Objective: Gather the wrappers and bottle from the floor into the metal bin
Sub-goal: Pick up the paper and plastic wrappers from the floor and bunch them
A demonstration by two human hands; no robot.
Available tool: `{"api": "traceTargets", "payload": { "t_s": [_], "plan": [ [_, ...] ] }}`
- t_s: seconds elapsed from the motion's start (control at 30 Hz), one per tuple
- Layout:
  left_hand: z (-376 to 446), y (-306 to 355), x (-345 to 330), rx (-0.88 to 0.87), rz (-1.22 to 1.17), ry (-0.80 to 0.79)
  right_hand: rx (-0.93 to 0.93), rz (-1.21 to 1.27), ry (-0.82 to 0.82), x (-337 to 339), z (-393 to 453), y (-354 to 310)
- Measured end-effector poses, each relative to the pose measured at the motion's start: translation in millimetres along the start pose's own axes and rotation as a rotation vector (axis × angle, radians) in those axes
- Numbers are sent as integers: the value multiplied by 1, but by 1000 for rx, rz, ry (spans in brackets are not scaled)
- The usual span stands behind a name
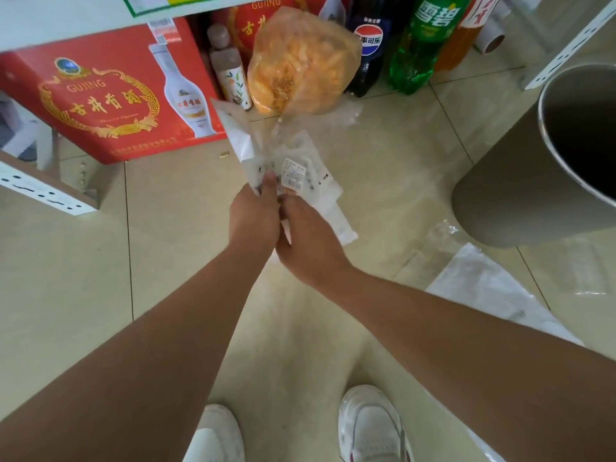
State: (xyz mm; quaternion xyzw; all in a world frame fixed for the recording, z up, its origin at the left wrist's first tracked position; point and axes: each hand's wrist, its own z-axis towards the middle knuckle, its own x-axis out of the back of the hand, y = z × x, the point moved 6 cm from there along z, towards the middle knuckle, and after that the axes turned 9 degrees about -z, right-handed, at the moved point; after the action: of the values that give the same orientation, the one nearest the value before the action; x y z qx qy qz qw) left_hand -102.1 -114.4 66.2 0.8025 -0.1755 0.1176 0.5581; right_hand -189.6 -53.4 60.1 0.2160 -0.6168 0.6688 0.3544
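A bunch of wrappers is held up over the floor: an orange snack bag (300,65) on top and white and clear plastic wrappers (300,161) below it. My left hand (256,215) is closed on the bunch's lower end. My right hand (310,241) grips the same bunch just beside it, the two hands touching. The metal bin (506,181) stands open to the right, apart from the hands. More clear and white wrappers (480,285) lie on the floor in front of the bin. A small brown-capped bottle (230,68) stands by the boxes.
A red liquor box (110,98) sits at the left under a white shelf (43,195). Large soda bottles, dark (366,51) and green (420,45), stand at the back. My white shoes (370,425) are at the bottom on the beige tiles.
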Motion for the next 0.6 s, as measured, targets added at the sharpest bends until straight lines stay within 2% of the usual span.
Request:
{"api": "traceTargets", "payload": {
  "t_s": [0.1, 0.2, 0.27, 0.37, 0.47, 0.6],
  "plan": [
    [7, -6, 10, 18, -24, -9, 93, -15, -20, -13, 2, -10],
    [17, -17, 27, 22, 102, 43, 140, -76, -89, -16, 3, -5],
    [21, -23, 33, 2, 188, 38, 123, -152, -63, -10, 13, 6],
    [25, -30, 36, -23, 275, 21, 67, -411, -9, 0, 45, 31],
    [31, -36, 33, -12, 280, 11, -37, -716, -123, 3, 79, 64],
    [41, -45, 28, 7, 283, 7, -152, -930, -274, 4, 108, 108]
  ]
}}
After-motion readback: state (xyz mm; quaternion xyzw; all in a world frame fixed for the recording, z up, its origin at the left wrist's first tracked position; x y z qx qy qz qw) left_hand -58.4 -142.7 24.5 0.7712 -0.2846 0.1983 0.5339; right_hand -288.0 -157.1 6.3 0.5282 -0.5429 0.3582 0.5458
